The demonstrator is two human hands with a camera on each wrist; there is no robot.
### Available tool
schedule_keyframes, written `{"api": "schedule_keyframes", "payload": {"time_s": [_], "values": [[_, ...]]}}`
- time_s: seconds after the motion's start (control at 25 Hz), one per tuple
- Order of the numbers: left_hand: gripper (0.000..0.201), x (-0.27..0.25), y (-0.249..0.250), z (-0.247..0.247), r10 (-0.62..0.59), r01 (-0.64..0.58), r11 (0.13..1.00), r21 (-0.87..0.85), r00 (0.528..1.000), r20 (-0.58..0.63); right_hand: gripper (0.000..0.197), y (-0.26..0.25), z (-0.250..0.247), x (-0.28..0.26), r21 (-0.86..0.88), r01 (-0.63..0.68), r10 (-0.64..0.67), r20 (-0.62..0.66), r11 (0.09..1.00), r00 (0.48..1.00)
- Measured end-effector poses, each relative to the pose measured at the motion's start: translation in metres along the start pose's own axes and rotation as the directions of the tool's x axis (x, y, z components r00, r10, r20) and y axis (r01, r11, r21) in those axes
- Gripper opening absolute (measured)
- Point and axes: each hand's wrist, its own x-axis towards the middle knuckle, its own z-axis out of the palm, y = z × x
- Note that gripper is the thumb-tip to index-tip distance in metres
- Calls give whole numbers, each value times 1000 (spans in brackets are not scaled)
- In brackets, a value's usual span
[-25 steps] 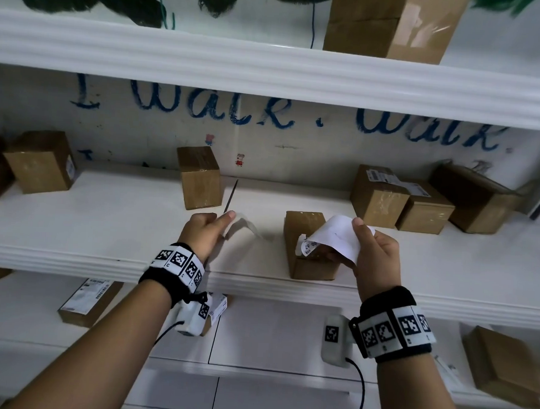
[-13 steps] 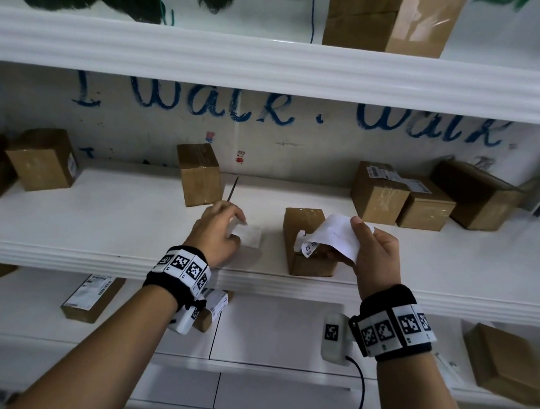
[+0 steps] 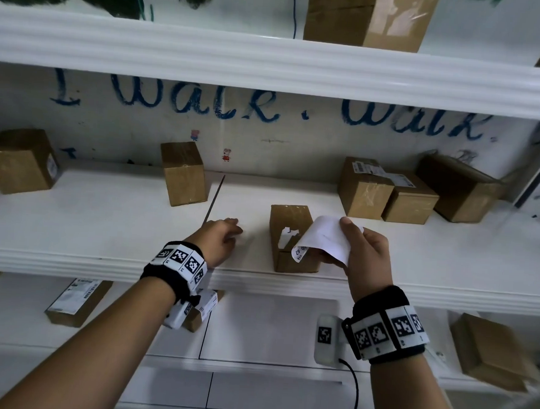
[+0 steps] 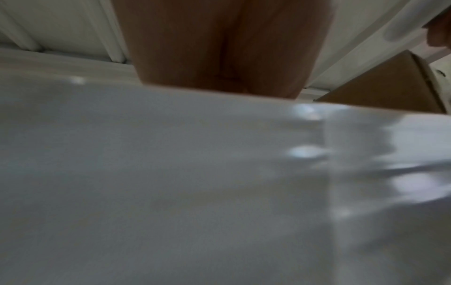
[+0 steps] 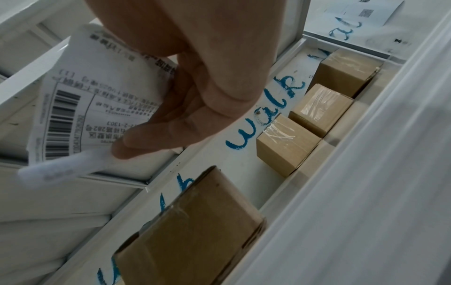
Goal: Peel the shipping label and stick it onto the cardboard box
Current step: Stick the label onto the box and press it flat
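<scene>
One shipping label (image 3: 326, 239) pinched in right grip (image 3: 362, 257), just beside cardboard box (image 3: 287, 234).

The shipping label (image 3: 326, 239) was thin white paper, matt on its blank back and printed in black with a barcode on its face (image 5: 97, 108), its lower corner curled. The cardboard box (image 3: 289, 237) near the shelf's front edge was matt brown card, its top sealed with glossy clear tape, with a ragged whitish patch on its near face. The shelf (image 3: 103, 219) looked like smooth white painted board with a faint sheen and a moulded front edge. Boxes (image 5: 288, 142) along the shelf's back edge were the same brown card, their shiny tape wrinkled. The wristbands (image 3: 176, 262) looked like black cloth carrying white printed marker tiles.
</scene>
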Motion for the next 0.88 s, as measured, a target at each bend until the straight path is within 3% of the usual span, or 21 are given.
{"api": "schedule_keyframes", "payload": {"time_s": [0.12, 0.28, 0.36, 0.44, 0.56, 0.64, 0.72, 0.8, 0.84, 0.88], "values": [[45, 1, 8, -5, -1, 0, 999, -45, 1000, -22, 68, -3, -2, 4, -21, -4, 3, -14, 1000, 1000], [51, -4, 12, -7, -109, 110, 994, 17, 993, -51, 56, -8, 0, 10, -22, 20, -20, 8, 1000, 1000], [55, -3, 13, -9, -108, 110, 994, 15, 988, -112, 50, -10, 3, 11, -35, 40, -39, 25, 999, 999], [46, -6, 28, -16, -67, 50, 995, -82, 973, -219, 55, -13, 9, 11, -58, 75, -71, 60, 996, 996], [31, -17, 71, -27, -5, -130, 942, -309, 916, -401, 49, -19, 20, 9, -98, 137, -129, 82, 986, 988], [18, -23, 101, -30, 72, -266, 888, -374, 886, -459, 49, -18, 30, 8, -189, 268, -246, 131, 945, 960], [14, -22, 121, -32, 14, -257, 778, -574, 920, -392, 46, -15, 36, 8, -370, 458, -415, 195, 808, 889], [27, -18, 132, -35, -105, -108, 528, -842, 976, -191, 40, -15, 38, 6, -485, 620, -549, 299, 617, 780], [28, -18, 135, -35, -132, -54, 408, -911, 984, -118, 37, -18, 39, 4, -495, 680, -584, 361, 541, 727], [25, -18, 136, -35, -164, -22, 343, -939, 983, -84, 33, -20, 38, 1, -488, 723, -594, 421, 488, 685]]}}
